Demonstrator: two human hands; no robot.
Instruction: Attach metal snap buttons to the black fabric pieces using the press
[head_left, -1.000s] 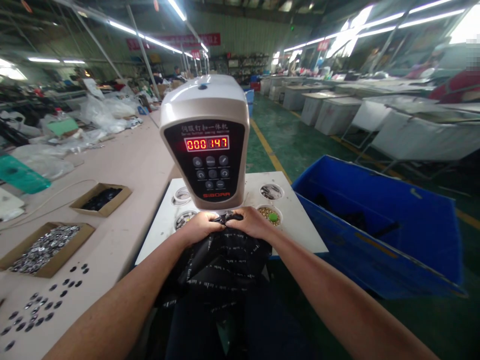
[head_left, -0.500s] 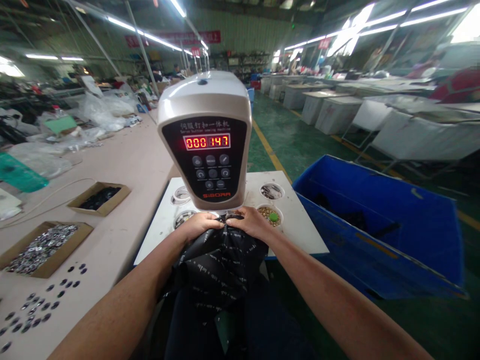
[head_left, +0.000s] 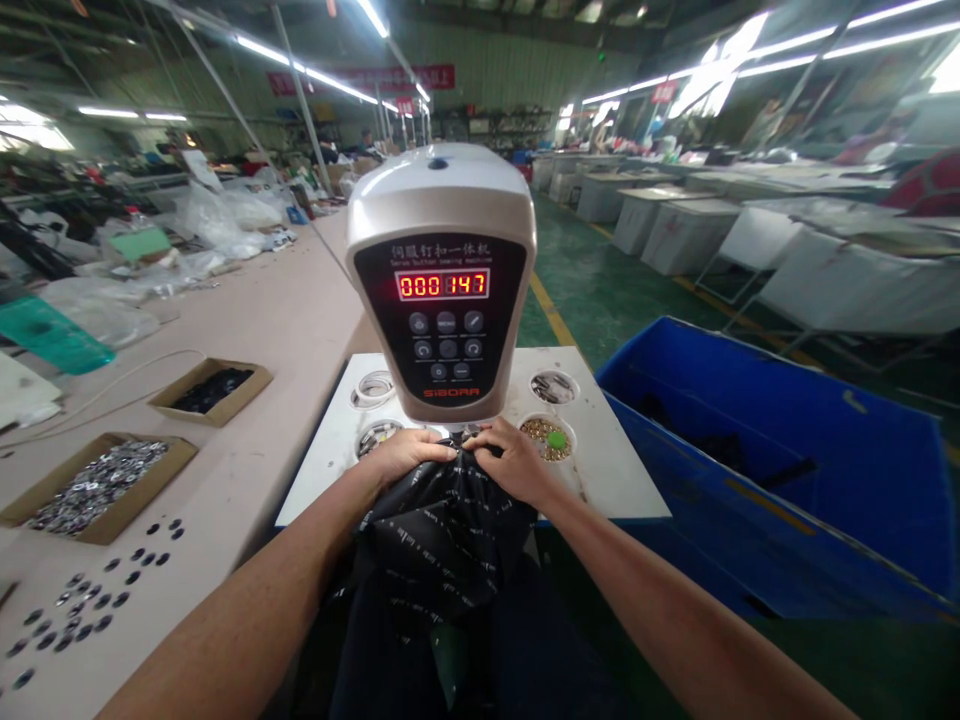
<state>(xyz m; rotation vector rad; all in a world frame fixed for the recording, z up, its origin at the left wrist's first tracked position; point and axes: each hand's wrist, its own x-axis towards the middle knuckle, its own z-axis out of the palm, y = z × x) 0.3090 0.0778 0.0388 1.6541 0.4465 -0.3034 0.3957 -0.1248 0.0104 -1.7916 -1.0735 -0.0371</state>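
Note:
A grey-white button machine (head_left: 442, 210) stands in front of me, its red display reading 000147. Black fabric with white printed lettering (head_left: 442, 530) hangs from my hands over my lap. My left hand (head_left: 409, 452) pinches its upper edge just below the machine head. Close beside it, my right hand (head_left: 508, 458) grips the same edge, thumb and fingers together. What lies under the head between my fingertips is too small to make out. Cups of small metal parts sit in the white machine table (head_left: 622, 480), one with a green piece (head_left: 556, 440).
On the pink table (head_left: 247, 330) at left are a box of silvery parts (head_left: 105, 485), a box of black parts (head_left: 214, 388) and scattered round pieces (head_left: 82, 606). A large blue bin (head_left: 772, 420) stands at right, holding dark items.
The whole view has shifted, so the machine and tables appear slightly further right. Both hands stay on the fabric below the machine head; my right fingers have moved slightly.

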